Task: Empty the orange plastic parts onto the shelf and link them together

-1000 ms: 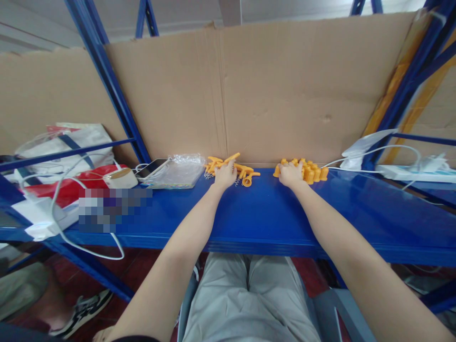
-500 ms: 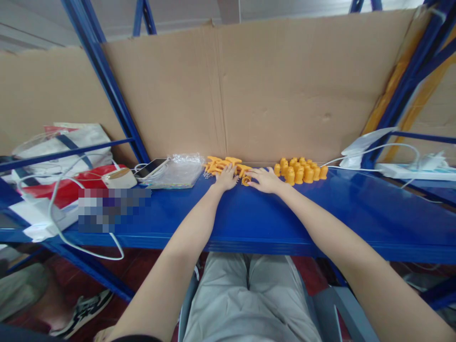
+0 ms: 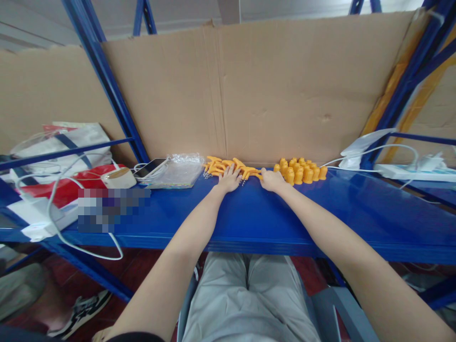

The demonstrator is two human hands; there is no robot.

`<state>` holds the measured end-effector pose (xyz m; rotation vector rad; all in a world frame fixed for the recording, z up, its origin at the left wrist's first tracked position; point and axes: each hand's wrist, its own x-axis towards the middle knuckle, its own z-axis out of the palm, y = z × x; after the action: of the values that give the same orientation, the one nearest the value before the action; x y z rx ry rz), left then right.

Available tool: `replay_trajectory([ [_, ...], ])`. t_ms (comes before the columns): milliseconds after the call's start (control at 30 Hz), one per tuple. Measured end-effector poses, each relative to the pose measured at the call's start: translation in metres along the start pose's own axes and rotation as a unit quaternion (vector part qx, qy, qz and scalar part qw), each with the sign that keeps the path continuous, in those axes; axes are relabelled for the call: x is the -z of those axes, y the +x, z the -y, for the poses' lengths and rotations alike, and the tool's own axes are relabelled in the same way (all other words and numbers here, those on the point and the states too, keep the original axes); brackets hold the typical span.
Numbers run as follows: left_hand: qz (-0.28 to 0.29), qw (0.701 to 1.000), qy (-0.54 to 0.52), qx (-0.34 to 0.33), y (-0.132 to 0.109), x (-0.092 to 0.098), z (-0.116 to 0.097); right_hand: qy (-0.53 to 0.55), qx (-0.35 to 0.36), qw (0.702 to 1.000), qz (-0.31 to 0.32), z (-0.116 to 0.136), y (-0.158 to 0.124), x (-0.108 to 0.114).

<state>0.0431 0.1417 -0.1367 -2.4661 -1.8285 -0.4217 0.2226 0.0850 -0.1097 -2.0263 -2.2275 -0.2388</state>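
Observation:
My left hand [image 3: 230, 180] lies palm down with fingers spread over a cluster of orange corkscrews [image 3: 215, 166], which have T-shaped handles and thin metal spirals. Its fingers hide part of the cluster. At the cluster's right end, my right hand [image 3: 272, 181] is closed, its fingertips on the end of an orange corkscrew [image 3: 252, 172]. A spiral shows between my two hands. Just beyond my right hand stand several orange bell-shaped plastic pieces [image 3: 307, 173], upright in close rows.
The blue shelf [image 3: 249, 218] backs onto a cardboard sheet [image 3: 302, 90]. A flat clear plastic bag [image 3: 181, 172] and a phone [image 3: 153, 167] lie left. Further left are a white charger [image 3: 119, 178] and loose cables. A power strip [image 3: 420, 172] sits at far right.
My right hand has closed from spread fingers and shifted slightly right. The round opening of an orange piece near its fingertips no longer shows; an orange handle now extends to them. My left hand moved slightly right.

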Motion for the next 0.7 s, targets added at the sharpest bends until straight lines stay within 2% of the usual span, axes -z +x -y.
replay_trajectory([
  [267,-0.014,1.000,-0.018,-0.009,-0.001,0.000,-0.002,-0.050,0.011,0.988,-0.148,-0.006,0.000,0.004],
  [367,-0.012,1.000,-0.015,-0.021,-0.002,0.000,-0.002,-0.049,-0.006,0.985,-0.168,-0.011,0.001,0.008],
  [567,-0.044,0.997,-0.015,-0.064,-0.003,0.001,-0.005,-0.024,-0.034,0.979,-0.200,-0.022,0.003,0.014],
  [633,-0.064,0.994,-0.014,-0.088,-0.004,0.004,-0.008,-0.019,-0.017,0.977,-0.213,-0.025,0.005,0.012],
  [700,-0.103,0.988,-0.013,-0.113,-0.007,0.008,-0.013,-0.015,0.029,0.973,-0.229,-0.027,0.008,0.009],
])
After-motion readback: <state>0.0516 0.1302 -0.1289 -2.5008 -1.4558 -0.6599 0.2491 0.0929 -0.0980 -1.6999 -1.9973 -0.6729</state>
